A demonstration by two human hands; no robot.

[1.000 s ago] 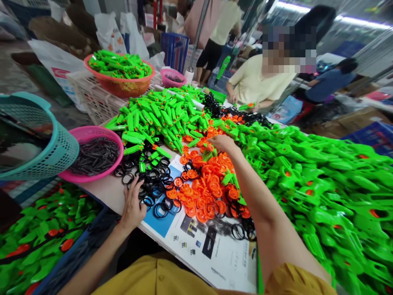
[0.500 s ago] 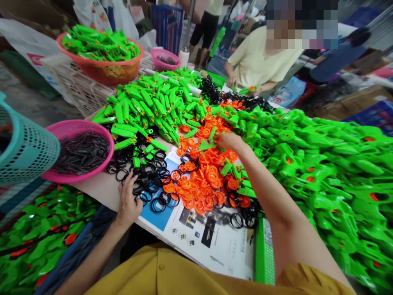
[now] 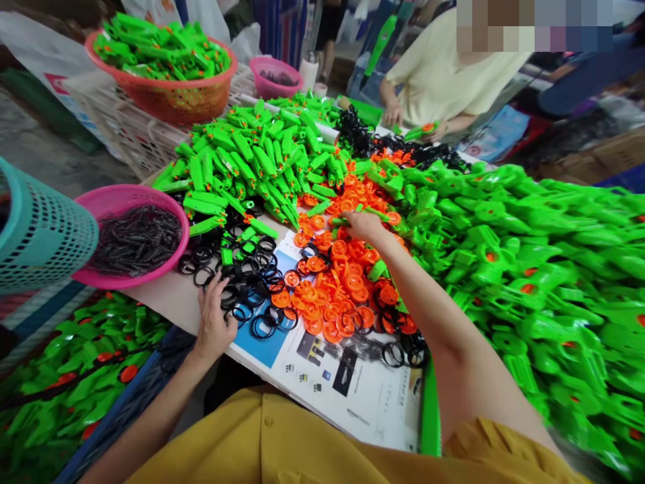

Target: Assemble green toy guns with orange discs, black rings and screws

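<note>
My left hand [image 3: 216, 324] rests at the table's near left edge, fingers apart, its fingertips against loose black rings [image 3: 262, 326]. No ring is visibly gripped in it. Farther out, my right hand [image 3: 363, 226] reaches over a heap of orange plastic discs [image 3: 347, 279]. Its fingers are curled together, with a small green plastic piece [image 3: 338, 221] at the fingertips; the fingers partly hide the grip. Behind the discs lies a pile of long green plastic parts [image 3: 262, 158] with orange bits. Big green toy-gun-shaped shells [image 3: 504, 269] are heaped on the right.
A pink basket [image 3: 181, 249] of dark parts and a teal basket [image 3: 55, 228] stand at left. An orange basket [image 3: 166, 101] of green parts sits on a white crate [image 3: 111, 128]. Printed cardboard [image 3: 363, 403] covers the table front. Across the table, a person in a pale shirt [image 3: 453, 74] handles parts.
My right hand has moved slightly left over the orange discs, and the green pieces by its fingers have shifted. My left hand stays at the rings. The whole view has tilted a little.
</note>
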